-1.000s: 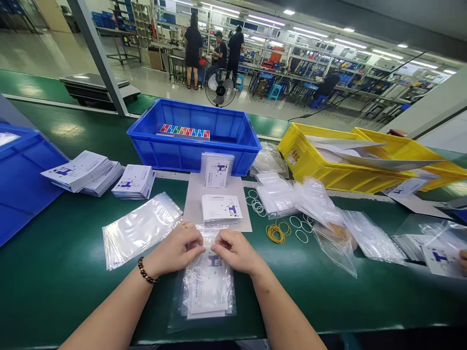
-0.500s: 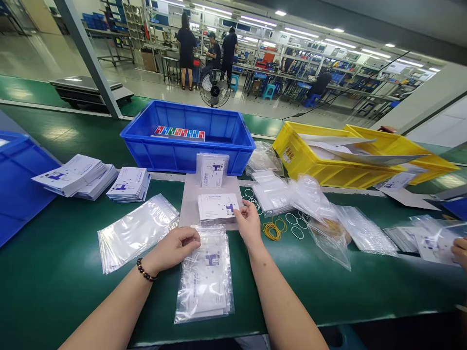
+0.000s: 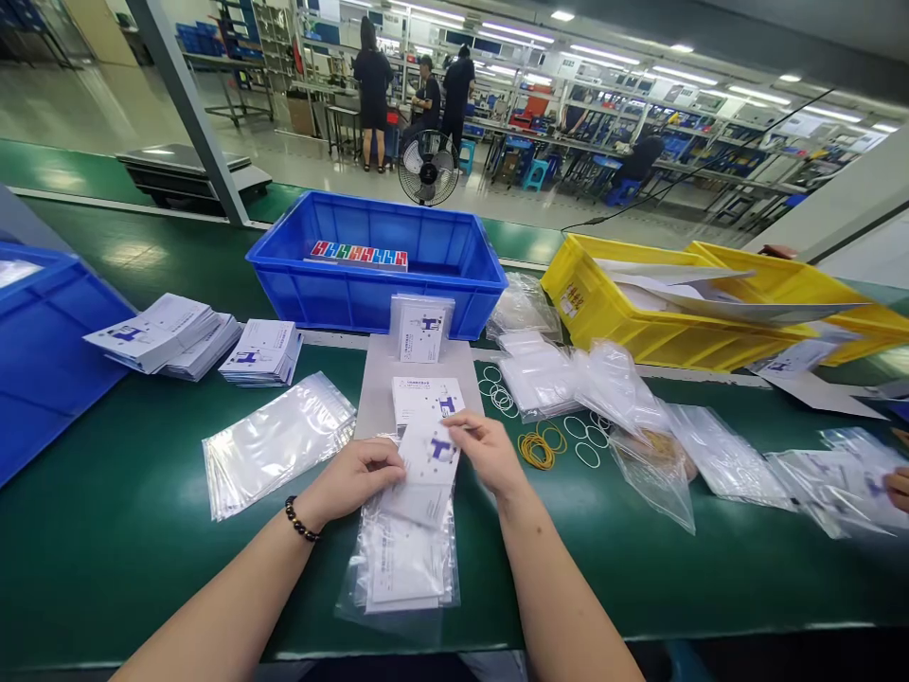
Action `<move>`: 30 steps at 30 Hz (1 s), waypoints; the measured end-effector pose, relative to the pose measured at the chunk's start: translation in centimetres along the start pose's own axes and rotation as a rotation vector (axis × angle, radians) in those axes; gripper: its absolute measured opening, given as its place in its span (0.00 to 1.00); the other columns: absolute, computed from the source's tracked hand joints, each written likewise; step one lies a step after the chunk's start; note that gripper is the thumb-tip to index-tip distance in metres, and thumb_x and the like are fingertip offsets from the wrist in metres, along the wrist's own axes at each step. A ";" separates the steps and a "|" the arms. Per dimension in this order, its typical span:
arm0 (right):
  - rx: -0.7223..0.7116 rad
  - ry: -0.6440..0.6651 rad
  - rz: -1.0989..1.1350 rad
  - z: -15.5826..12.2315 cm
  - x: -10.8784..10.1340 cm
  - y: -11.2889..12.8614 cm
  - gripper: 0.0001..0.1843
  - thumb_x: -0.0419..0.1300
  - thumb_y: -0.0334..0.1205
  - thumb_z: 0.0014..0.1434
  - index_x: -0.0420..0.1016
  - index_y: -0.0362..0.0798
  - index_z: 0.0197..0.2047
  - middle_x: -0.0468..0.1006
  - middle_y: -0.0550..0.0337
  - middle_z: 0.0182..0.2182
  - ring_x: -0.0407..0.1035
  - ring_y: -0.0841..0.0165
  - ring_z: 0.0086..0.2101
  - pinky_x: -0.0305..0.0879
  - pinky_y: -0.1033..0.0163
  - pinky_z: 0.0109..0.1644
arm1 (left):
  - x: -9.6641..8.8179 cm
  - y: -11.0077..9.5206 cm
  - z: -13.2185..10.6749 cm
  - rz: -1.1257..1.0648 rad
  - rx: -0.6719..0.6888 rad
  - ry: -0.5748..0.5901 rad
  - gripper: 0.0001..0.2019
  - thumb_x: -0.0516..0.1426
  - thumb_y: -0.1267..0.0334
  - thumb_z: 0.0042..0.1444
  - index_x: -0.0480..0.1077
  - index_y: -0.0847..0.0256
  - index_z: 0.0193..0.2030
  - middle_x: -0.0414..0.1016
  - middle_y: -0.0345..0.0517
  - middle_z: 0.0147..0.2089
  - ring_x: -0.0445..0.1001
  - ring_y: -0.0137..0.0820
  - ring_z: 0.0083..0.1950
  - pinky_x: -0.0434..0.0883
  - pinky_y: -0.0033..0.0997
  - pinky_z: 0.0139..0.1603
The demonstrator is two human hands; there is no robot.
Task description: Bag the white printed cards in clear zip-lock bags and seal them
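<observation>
A white printed card [image 3: 429, 466] with a blue logo is held over the mouth of a clear plastic bag [image 3: 404, 568] that lies on the green table with more cards inside. My right hand [image 3: 484, 453] pinches the card's right edge. My left hand [image 3: 359, 475] has its fingers closed at the bag's top left, touching the card's left edge. Just beyond the hands a small stack of the same cards [image 3: 424, 396] rests on a grey board [image 3: 376, 384].
Empty clear bags [image 3: 274, 441] lie to the left, card stacks [image 3: 262, 352] further left. A blue bin [image 3: 376, 294] stands behind, yellow bins [image 3: 639, 332] at right. Rubber bands [image 3: 538, 447] and loose bags [image 3: 625, 398] lie right. Another person's hand [image 3: 896, 488] shows at the far right edge.
My right hand reached to the card stack, took a card and brought it back over the bag's mouth. My left hand stayed at the bag's top.
</observation>
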State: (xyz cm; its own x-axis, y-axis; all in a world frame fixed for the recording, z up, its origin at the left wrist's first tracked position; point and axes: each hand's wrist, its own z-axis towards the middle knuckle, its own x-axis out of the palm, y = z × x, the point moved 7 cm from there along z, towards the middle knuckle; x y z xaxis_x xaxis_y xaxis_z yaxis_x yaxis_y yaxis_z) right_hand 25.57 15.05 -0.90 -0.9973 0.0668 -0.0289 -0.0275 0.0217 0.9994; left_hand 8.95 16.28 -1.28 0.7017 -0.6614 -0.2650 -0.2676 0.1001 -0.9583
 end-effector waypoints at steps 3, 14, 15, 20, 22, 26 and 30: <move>-0.006 0.359 -0.157 -0.8 2.8 0.3 0.11 0.61 0.46 0.49 0.77 0.47 0.26 0.68 0.60 0.31 0.65 0.70 0.33 0.62 0.62 0.41 | -0.3 -0.4 0.0 -0.068 0.051 -0.102 0.11 0.55 0.58 0.51 0.71 0.61 0.25 0.71 0.44 0.30 0.68 0.31 0.34 0.67 0.30 0.37; 0.161 0.275 -0.048 -1.2 3.6 -1.0 0.08 0.63 0.41 0.46 0.74 0.45 0.28 0.67 0.67 0.19 0.59 0.76 0.21 0.57 0.68 0.26 | 0.6 2.1 -0.2 -0.470 -0.302 -0.134 0.15 0.63 0.55 0.40 0.68 0.64 0.29 0.70 0.39 0.24 0.68 0.26 0.24 0.66 0.27 0.27; 0.166 0.246 -0.026 -1.2 3.6 -0.9 0.08 0.63 0.39 0.45 0.74 0.46 0.30 0.67 0.68 0.19 0.59 0.76 0.21 0.57 0.68 0.26 | 0.5 2.1 -0.2 -0.469 -0.301 -0.141 0.15 0.62 0.55 0.40 0.67 0.65 0.25 0.69 0.38 0.22 0.67 0.26 0.23 0.64 0.26 0.26; 0.212 0.211 0.018 -1.3 3.8 -0.9 0.08 0.64 0.39 0.42 0.72 0.45 0.27 0.65 0.69 0.17 0.58 0.76 0.19 0.55 0.69 0.24 | 0.1 1.5 -0.2 -0.414 -0.256 -0.205 0.13 0.61 0.56 0.40 0.65 0.64 0.22 0.66 0.36 0.20 0.64 0.24 0.21 0.62 0.24 0.24; 0.192 0.200 -0.014 -1.2 3.8 -0.8 0.09 0.62 0.40 0.43 0.68 0.45 0.21 0.65 0.67 0.17 0.57 0.76 0.19 0.53 0.70 0.23 | 0.0 1.3 -0.2 -0.375 -0.252 -0.210 0.12 0.60 0.57 0.40 0.65 0.64 0.22 0.66 0.36 0.20 0.64 0.24 0.22 0.61 0.24 0.23; 0.107 0.161 -0.111 -1.0 4.0 -0.3 0.09 0.59 0.38 0.45 0.65 0.45 0.19 0.64 0.67 0.17 0.56 0.76 0.20 0.53 0.70 0.24 | 0.1 1.0 -0.4 -0.355 -0.259 -0.207 0.11 0.59 0.57 0.42 0.66 0.64 0.22 0.68 0.38 0.22 0.67 0.26 0.23 0.63 0.25 0.24; 0.033 0.172 -0.242 -1.2 4.7 0.3 0.08 0.57 0.37 0.48 0.67 0.46 0.20 0.66 0.66 0.18 0.59 0.74 0.22 0.55 0.68 0.26 | 0.2 0.6 -0.2 -0.274 -0.222 -0.200 0.10 0.58 0.58 0.43 0.68 0.64 0.23 0.70 0.40 0.24 0.67 0.27 0.26 0.65 0.27 0.27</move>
State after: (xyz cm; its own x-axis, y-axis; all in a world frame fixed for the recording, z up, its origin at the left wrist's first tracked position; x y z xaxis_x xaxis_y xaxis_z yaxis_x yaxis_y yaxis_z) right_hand 20.79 14.14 -0.68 -0.9588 -0.1144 -0.2601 -0.2669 0.0492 0.9625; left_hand 8.78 16.01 -1.93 0.8754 -0.4817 -0.0398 -0.1739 -0.2370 -0.9558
